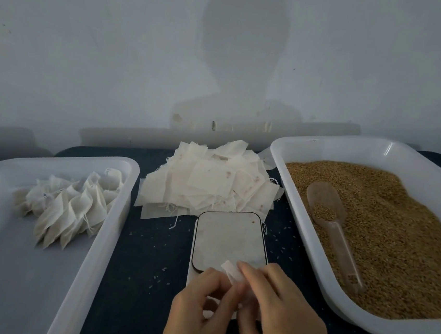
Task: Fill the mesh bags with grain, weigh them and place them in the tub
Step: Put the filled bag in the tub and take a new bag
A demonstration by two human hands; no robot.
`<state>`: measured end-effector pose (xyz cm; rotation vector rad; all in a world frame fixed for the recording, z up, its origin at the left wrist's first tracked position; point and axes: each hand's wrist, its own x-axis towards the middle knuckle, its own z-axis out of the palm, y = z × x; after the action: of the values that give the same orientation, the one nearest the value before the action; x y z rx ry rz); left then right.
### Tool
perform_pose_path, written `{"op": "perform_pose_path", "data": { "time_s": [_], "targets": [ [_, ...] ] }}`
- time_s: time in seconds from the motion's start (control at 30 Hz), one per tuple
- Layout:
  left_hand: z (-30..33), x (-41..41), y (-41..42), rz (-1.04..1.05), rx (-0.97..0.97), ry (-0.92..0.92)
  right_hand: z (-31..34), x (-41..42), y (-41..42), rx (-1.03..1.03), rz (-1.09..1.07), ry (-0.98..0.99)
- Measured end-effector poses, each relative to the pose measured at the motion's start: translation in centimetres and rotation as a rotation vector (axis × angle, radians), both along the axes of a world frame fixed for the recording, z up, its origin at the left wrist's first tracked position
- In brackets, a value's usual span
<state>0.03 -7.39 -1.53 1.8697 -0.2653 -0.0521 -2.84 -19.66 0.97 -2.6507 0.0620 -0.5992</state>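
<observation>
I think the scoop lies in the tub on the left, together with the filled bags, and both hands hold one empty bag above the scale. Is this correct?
Not quite. The head view shows the scoop lying in the right tub, on the grain. The left tub holds only the filled bags. The rest stands: the left hand and right hand hold one empty bag above the scale.

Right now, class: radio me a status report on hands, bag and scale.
Both hands, left and right, pinching one empty mesh bag over the scale. Scoop resting in grain. Nothing obstructing.
</observation>
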Motion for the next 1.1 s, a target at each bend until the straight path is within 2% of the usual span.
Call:
{"op": "perform_pose_path", "data": {
  "time_s": [0.17, 0.27, 0.33, 0.4, 0.5, 0.53, 0.57, 0.6, 0.67, 0.93, 1.03, 1.1],
  "targets": [
    [0.0, 0.3, -0.1, 0.014, 0.109, -0.148, -1.3, 0.4, -0.1, 0.067, 0.121, 0.021],
    [-0.2, 0.5, 0.0, 0.034, 0.105, -0.16, 0.0, 0.5, 0.2, 0.078, 0.248, 0.193],
    [-0.3, 0.7, 0.0, 0.039, 0.142, -0.168, 0.0, 0.5, 0.4, 0.058, 0.226, 0.187],
    [-0.2, 0.7, -0.1, 0.037, 0.171, -0.185, 0.0, 0.4, 0.4, 0.045, 0.188, 0.3],
    [-0.2, 0.5, -0.2, 0.015, 0.175, -0.18, 0.7, 0.0, 0.5, 0.099, 0.176, 0.238],
    [-0.1, 0.4, -0.1, 0.009, 0.152, -0.16, 1.3, -0.2, 0.4, 0.096, 0.206, 0.272],
    [0.2, 0.3, -0.1, 0.011, 0.122, -0.13, 0.8, -0.4, 0.2, 0.136, 0.23, 0.172],
    [0.4, 0.3, 0.0, 0.015, 0.089, -0.096, 0.5, -0.5, -0.1, 0.183, 0.207, 0.161],
    [0.7, 0.4, 0.1, 0.022, 0.061, -0.047, 0.3, -0.3, -0.3, 0.186, 0.177, 0.239],
    [0.1, 0.5, -0.3, -0.01, 0.219, -0.226, -0.1, 0.5, -0.1, 0.242, 0.075, 0.117],
    [0.2, 0.6, -0.2, 0.0, 0.212, -0.211, -0.1, 0.7, -0.4, 0.206, 0.097, 0.055],
    [0.4, 0.8, 0.0, 0.032, 0.166, -0.134, -0.3, 0.6, -0.6, 0.226, 0.158, 0.027]
  ]
}}
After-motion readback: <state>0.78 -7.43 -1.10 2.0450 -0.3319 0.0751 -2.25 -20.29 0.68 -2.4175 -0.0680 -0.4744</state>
